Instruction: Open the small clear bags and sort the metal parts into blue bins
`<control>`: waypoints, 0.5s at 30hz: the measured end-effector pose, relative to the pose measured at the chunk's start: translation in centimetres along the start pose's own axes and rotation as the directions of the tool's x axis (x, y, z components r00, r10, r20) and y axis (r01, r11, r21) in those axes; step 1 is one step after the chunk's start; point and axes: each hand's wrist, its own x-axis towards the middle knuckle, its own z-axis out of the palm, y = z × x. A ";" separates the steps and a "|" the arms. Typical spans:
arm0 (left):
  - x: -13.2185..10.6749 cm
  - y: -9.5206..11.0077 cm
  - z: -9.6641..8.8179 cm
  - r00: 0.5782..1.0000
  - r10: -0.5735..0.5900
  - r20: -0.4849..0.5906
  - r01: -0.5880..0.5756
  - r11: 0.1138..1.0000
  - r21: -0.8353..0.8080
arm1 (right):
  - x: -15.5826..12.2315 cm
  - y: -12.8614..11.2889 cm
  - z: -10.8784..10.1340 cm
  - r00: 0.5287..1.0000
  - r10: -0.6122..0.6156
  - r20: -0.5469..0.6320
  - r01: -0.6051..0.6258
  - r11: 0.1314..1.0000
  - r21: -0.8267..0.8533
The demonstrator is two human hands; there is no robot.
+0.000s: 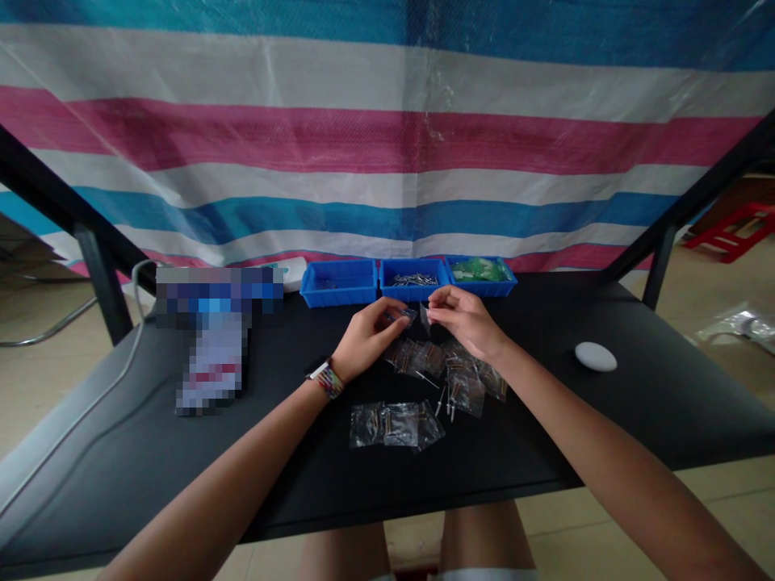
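Observation:
My left hand [370,332], with a watch and a woven band at its wrist, pinches a small clear plastic bag [412,315] between thumb and fingers. Just to its right, my right hand [465,319] has its fingertips closed on a thin piece of clear plastic [425,318]; whether both belong to one bag I cannot tell. Under the hands lie several small bags of brown screws [427,357], with more bags [467,392] partly behind my right forearm. Loose silvery rivets [441,401] lie beside them. Closer to me, a row of filled bags [400,424] lies flat.
Along the back edge stand a left blue bin [339,298], a middle blue bin with metal pieces [415,280] and a right blue bin with green-and-clear packets [481,269]. A white oval object [596,357] sits right; a cable [130,355] crosses the left side. Black frame bars flank the table.

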 end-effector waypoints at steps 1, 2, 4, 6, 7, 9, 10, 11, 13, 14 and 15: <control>0.0 0.1 0.0 1.000 -0.006 0.008 0.006 1.000 -0.004 | -0.2 -0.3 0.2 1.000 0.014 0.016 -0.015 0.999 0.036; 0.0 0.1 0.1 1.000 -0.010 0.011 0.010 1.000 -0.007 | -0.4 -0.5 0.4 0.999 0.030 0.033 -0.032 0.997 0.068; 0.1 0.1 0.1 0.999 -0.019 0.035 0.020 0.999 -0.032 | -0.6 -0.8 0.6 0.996 0.056 0.066 -0.063 0.991 0.115; 0.1 0.2 0.0 0.995 -0.044 0.094 0.054 0.993 -0.101 | -0.7 -0.9 0.6 0.994 0.070 0.087 -0.082 0.987 0.140; 0.2 0.2 0.0 0.990 -0.061 0.126 0.080 0.986 -0.145 | -0.7 -0.8 0.6 0.993 0.073 0.091 -0.085 0.986 0.143; 0.2 0.3 -0.1 0.982 -0.091 0.166 0.126 0.968 -0.216 | -0.6 -0.6 0.5 0.994 0.071 0.088 -0.082 0.988 0.134; 0.3 0.3 -0.1 0.982 -0.097 0.162 0.134 0.962 -0.236 | -0.6 -0.5 0.4 0.995 0.065 0.082 -0.075 0.990 0.121; 0.3 0.3 -0.1 0.985 -0.097 0.146 0.131 0.960 -0.247 | -0.5 -0.4 0.4 0.996 0.056 0.073 -0.063 0.992 0.106; 0.4 0.2 -0.2 0.991 -0.089 0.102 0.113 0.961 -0.252 | -0.5 -0.2 0.3 0.997 0.043 0.066 -0.047 0.997 0.065; 0.4 0.1 -0.2 0.992 -0.088 0.085 0.107 0.962 -0.252 | -0.5 -0.1 0.3 0.997 0.043 0.070 -0.046 0.998 0.041; 0.4 0.0 -0.2 0.993 -0.090 0.075 0.106 0.961 -0.254 | -0.5 0.0 0.3 0.996 0.046 0.077 -0.047 0.999 0.014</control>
